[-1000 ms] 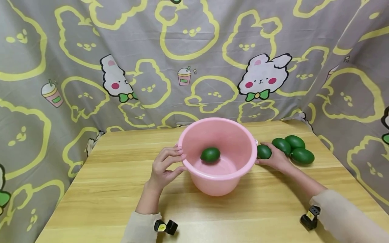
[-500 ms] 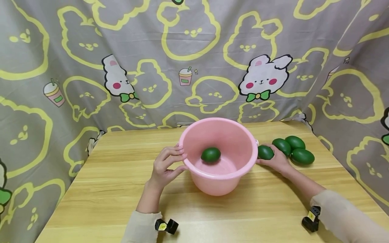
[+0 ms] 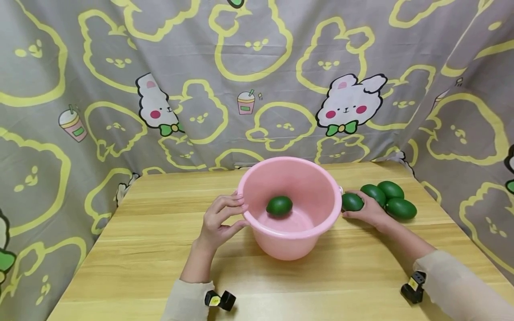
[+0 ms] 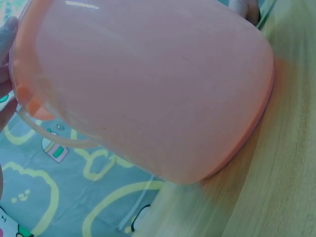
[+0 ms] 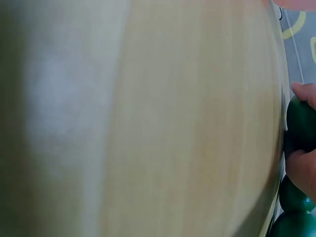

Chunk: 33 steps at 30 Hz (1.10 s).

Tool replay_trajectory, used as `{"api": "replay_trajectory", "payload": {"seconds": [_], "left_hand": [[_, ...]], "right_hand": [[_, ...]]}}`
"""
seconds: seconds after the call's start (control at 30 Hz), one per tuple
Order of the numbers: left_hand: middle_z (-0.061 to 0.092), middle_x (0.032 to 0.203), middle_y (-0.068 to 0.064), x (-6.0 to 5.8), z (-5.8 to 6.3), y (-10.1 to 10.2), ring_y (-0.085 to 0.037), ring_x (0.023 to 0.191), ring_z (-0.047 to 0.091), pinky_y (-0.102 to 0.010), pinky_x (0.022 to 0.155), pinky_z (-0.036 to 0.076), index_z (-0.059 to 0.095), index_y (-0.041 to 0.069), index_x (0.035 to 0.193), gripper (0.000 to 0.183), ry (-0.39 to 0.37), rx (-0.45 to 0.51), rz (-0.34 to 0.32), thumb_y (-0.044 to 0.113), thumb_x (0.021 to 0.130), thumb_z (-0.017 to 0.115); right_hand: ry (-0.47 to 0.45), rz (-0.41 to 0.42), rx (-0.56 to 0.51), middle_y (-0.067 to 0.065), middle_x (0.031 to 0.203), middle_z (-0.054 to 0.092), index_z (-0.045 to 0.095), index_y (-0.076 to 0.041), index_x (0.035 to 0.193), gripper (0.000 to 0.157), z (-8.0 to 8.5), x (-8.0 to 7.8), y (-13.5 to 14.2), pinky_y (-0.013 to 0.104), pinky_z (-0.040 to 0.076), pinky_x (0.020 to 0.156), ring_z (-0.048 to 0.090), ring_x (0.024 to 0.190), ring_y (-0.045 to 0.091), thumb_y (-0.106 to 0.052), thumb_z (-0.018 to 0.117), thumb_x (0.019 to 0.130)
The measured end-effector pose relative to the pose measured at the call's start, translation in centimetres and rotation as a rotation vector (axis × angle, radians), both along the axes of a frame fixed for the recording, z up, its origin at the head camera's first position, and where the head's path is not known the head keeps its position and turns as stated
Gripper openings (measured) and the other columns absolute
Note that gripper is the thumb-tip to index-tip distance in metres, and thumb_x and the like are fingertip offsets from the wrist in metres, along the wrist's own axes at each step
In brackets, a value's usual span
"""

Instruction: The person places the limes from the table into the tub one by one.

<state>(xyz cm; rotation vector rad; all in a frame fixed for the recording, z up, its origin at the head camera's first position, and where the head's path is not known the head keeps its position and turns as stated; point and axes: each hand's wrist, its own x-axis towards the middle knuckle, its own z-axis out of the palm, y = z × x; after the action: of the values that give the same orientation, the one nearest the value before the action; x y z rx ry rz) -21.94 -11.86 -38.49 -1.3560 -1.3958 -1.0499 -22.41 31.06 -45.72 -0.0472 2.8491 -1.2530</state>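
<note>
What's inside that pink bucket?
One green fruit shows inside the pink bucket, with part of the pink bottom visible beside it. The fruit covers the spot beneath it, and the near rim hides the inner wall just below.

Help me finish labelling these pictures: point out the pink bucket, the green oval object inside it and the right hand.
Pink bucket point(image 3: 286, 247): head view, front of its outer wall.
Green oval object inside it point(image 3: 279, 206): head view, middle of its visible side.
Right hand point(image 3: 370, 211): head view, back of the hand.
</note>
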Motion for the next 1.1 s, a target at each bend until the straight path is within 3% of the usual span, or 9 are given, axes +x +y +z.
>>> {"api": "replay_trajectory", "payload": {"seconds": [0.33, 0.7, 1.1], "left_hand": [[0.062, 0.09, -0.022, -0.1, 0.0, 0.1, -0.032, 0.097, 0.062, -0.046, 0.094, 0.055, 0.069, -0.008, 0.093, 0.033, 0.007, 0.009, -0.015, 0.023, 0.083, 0.073], [0.062, 0.09, -0.021, 0.1, 0.1, 0.0, -0.033, 0.095, 0.062, -0.044, 0.094, 0.055, 0.069, -0.008, 0.091, 0.033, 0.017, 0.008, 0.012, 0.024, 0.083, 0.073], [0.062, 0.089, -0.021, 0.0, 0.1, 0.1, -0.033, 0.094, 0.062, -0.044, 0.093, 0.056, 0.069, -0.008, 0.091, 0.033, 0.018, 0.009, 0.005, 0.024, 0.083, 0.073]], "right_hand": [[0.009, 0.018, 0.043, 0.029, 0.124, 0.052, 0.041, -0.002, 0.137, 0.079, 0.6, 0.3, 0.3, 0.053, 0.051, 0.089, 0.053, 0.109, 0.042, -0.03, 0.081, 0.074], [-0.009, 0.012, 0.066, 0.029, 0.121, 0.054, 0.042, 0.001, 0.135, 0.081, 1.0, -0.1, -0.2, 0.052, 0.052, 0.088, 0.054, 0.106, 0.041, -0.03, 0.082, 0.072], [-0.076, 0.058, -0.005, 0.031, 0.122, 0.052, 0.036, 0.006, 0.137, 0.08, 2.7, 0.0, -0.1, 0.04, 0.055, 0.081, 0.056, 0.104, 0.038, -0.024, 0.078, 0.076]]}}
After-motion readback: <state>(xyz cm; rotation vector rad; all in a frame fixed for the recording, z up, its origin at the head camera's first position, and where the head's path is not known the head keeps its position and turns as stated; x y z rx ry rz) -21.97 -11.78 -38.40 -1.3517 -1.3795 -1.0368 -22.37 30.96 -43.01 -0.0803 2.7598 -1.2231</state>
